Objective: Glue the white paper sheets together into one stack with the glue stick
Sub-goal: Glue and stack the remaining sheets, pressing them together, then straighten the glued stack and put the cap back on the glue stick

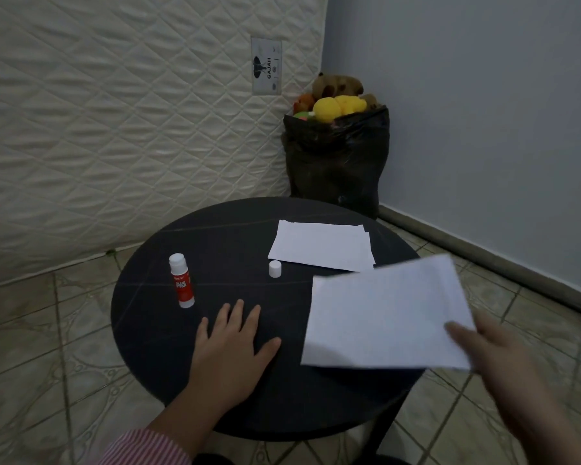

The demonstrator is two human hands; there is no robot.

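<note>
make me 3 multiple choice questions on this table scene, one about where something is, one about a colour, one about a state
1. Where does the loose white cap stand?
A. between the glue stick and the paper stack
B. on top of the paper stack
C. on the floor

2. What colour is the glue stick label?
A. blue
B. red
C. green

3. What is the right hand doing?
A. lying flat on the table
B. gripping the glue stick
C. holding a white sheet

Answers:
1. A, it stands upright on the round black table, right of the stick and just left of the paper stack.
2. B, the body is red with white lettering.
3. C, it grips the sheet at one corner, while the left hand lies flat, palm down.
</note>
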